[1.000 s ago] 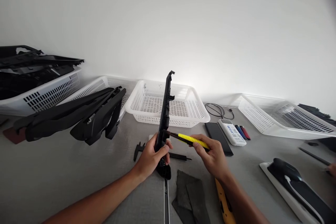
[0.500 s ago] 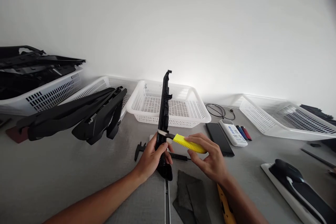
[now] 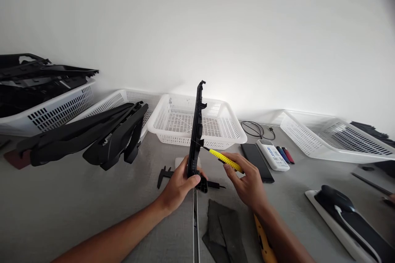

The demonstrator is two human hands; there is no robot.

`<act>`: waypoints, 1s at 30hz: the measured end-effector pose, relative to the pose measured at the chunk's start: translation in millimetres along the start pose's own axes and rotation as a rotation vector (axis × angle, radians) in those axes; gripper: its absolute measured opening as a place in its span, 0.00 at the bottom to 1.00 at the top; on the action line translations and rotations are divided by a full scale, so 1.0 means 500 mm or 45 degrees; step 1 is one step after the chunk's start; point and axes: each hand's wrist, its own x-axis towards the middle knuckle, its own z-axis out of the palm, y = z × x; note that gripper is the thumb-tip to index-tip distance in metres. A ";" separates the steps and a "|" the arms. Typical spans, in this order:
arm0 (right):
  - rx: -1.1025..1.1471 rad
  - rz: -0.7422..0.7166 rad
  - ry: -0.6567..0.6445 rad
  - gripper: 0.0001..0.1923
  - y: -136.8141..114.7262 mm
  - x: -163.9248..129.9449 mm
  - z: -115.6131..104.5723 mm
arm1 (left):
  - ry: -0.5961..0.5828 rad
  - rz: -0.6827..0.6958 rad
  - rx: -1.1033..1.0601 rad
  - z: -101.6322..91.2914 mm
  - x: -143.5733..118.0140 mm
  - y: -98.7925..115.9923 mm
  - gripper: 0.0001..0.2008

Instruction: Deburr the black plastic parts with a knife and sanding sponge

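Left hand (image 3: 178,183) firm around a slim, notched black strip (image 3: 195,131); right hand (image 3: 248,178) around a ridged yellow knife (image 3: 219,156)

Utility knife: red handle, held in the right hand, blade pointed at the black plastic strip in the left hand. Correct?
Not quite: the head view shows that the utility knife has a yellow handle, not red. The rest stands: it's held in the right hand, blade pointed at the black plastic strip in the left hand.

The strip (image 3: 195,129) is black, the knife handle (image 3: 224,159) yellow.
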 end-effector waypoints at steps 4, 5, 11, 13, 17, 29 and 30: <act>0.049 -0.043 -0.082 0.12 -0.004 0.000 0.001 | 0.019 -0.079 -0.022 0.013 -0.004 0.003 0.22; 0.080 -0.037 -0.136 0.12 -0.007 -0.001 -0.001 | 0.026 -0.081 -0.032 0.016 -0.004 0.005 0.21; 0.396 0.305 -0.270 0.12 -0.009 -0.005 -0.018 | 0.068 -0.020 -0.048 0.018 -0.001 0.001 0.23; 0.565 0.435 -0.331 0.15 -0.004 -0.005 -0.021 | 0.092 -0.025 -0.060 0.016 -0.001 -0.004 0.26; 0.795 0.629 -0.539 0.18 -0.001 0.001 -0.025 | 0.127 -0.024 -0.043 0.015 -0.003 -0.011 0.33; 0.450 0.497 -0.398 0.20 0.007 0.007 -0.019 | 0.271 0.012 -0.045 0.013 -0.004 -0.002 0.44; 0.422 0.461 -0.361 0.19 0.007 0.006 -0.018 | 0.267 0.021 -0.043 0.014 -0.004 -0.001 0.44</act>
